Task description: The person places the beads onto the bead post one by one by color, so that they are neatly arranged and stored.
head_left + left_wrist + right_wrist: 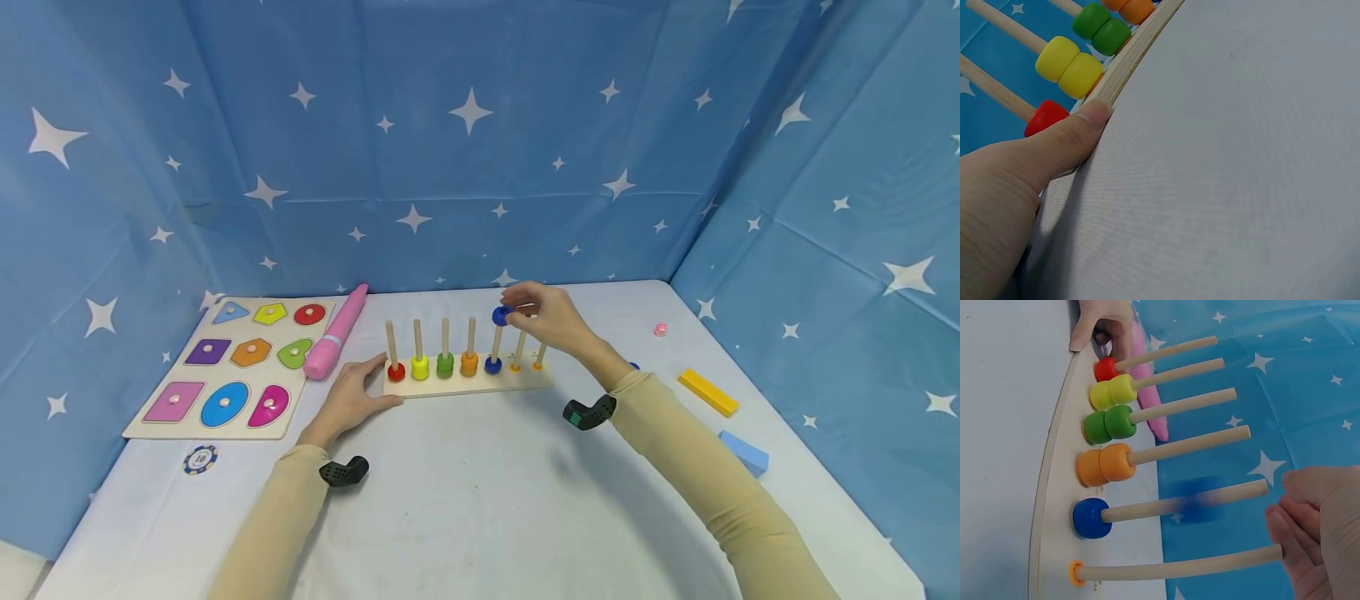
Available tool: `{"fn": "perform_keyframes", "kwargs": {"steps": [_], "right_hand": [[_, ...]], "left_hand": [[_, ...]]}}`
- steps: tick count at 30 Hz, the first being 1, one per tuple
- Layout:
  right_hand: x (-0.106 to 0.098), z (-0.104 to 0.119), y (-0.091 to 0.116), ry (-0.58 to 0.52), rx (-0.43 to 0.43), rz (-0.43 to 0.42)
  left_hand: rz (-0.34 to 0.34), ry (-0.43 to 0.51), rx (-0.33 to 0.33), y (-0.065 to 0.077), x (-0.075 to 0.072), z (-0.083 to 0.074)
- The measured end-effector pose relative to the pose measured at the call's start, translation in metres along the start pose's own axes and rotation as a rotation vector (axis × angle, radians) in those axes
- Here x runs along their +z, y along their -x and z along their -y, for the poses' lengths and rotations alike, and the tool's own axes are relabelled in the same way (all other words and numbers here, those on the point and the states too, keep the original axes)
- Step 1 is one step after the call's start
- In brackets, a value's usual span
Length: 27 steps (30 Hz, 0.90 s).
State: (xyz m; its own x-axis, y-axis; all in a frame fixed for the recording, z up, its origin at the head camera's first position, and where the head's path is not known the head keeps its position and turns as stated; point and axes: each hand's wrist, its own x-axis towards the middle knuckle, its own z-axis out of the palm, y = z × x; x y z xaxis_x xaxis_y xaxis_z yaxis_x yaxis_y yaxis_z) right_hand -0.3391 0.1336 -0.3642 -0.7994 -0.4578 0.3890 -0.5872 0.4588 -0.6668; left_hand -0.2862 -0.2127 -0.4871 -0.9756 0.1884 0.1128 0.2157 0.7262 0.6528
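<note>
A wooden peg board (pixel 468 386) carries upright pegs with red, yellow, green, orange and blue beads. My left hand (pixel 348 404) grips its left end, thumb (pixel 1079 128) along the front edge beside the red bead (pixel 1047 117). My right hand (pixel 551 321) is at the top of the blue peg, beside a blue bead (pixel 501 316). In the right wrist view that bead, blurred (pixel 1196 500), is around the peg partway down, apart from my bent fingers (pixel 1291 540). Another blue bead (pixel 1091 518) sits at the peg's base. The last two pegs show only orange rings at their bases.
Left of the board lie a shape puzzle (pixel 281 387), a pink stick-like object (pixel 337 333) and a poker chip (pixel 200 459). To the right are a small pink piece (pixel 661 329), a yellow block (pixel 708 392), a light blue block (pixel 744 452) and a blue object (pixel 634 366) partly behind my forearm.
</note>
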Motion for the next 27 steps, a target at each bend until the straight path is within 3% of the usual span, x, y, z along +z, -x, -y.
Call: {"fn": "perform_keyframes", "kwargs": {"steps": [10,16,23,27], "right_hand": [[-0.004,-0.002,0.001,-0.032,-0.003,-0.048],[-0.022,-0.003,0.005,-0.052,0.032,-0.114],[-0.049,0.008,0.030,-0.024,0.074,-0.223],[-0.062,-0.009,0.048,-0.013,0.111,-0.264]], "left_hand": [[0.004,-0.011,-0.005,-0.001,0.000,0.000],[-0.001,-0.009,0.001,-0.004,0.000,-0.001],[-0.008,-0.009,0.011,-0.003,0.002,0.001],[-0.017,-0.017,0.023,-0.002,0.004,0.003]]}}
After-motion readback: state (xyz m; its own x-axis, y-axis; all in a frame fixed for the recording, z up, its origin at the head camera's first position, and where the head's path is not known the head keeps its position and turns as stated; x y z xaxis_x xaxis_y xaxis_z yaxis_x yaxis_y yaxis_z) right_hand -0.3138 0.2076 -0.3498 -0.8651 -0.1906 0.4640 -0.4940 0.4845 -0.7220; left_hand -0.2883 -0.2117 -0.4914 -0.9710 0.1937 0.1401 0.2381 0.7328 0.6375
